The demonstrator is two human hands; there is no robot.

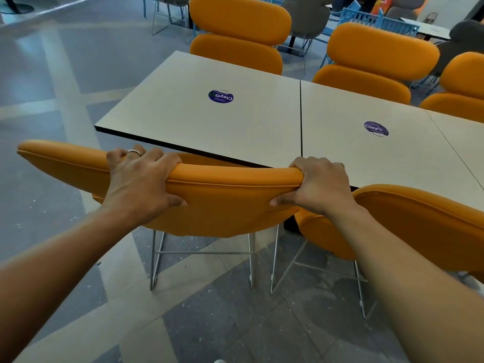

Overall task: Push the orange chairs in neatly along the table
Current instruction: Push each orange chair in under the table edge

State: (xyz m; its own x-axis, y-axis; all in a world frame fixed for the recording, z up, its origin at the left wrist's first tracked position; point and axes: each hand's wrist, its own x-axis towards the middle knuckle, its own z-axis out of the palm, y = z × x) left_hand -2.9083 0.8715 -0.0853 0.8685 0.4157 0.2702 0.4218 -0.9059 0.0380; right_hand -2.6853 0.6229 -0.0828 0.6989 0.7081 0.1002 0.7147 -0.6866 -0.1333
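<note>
I had my left hand [142,179] and my right hand [318,186] both wrapped over the top edge of the near orange chair [225,203], fingers curled over the front, thumbs pressing into the back. The chair stood at the near edge of the table [209,121], just beside a second orange chair [424,221] on my right. The padding gave under my thumbs, so it felt soft; on its thin wire legs [157,258] I judged it light, likely to slide easily. The top rim seemed the best hold.

Even soft daylight, sharp focus, wide-angle edge warping.
</note>
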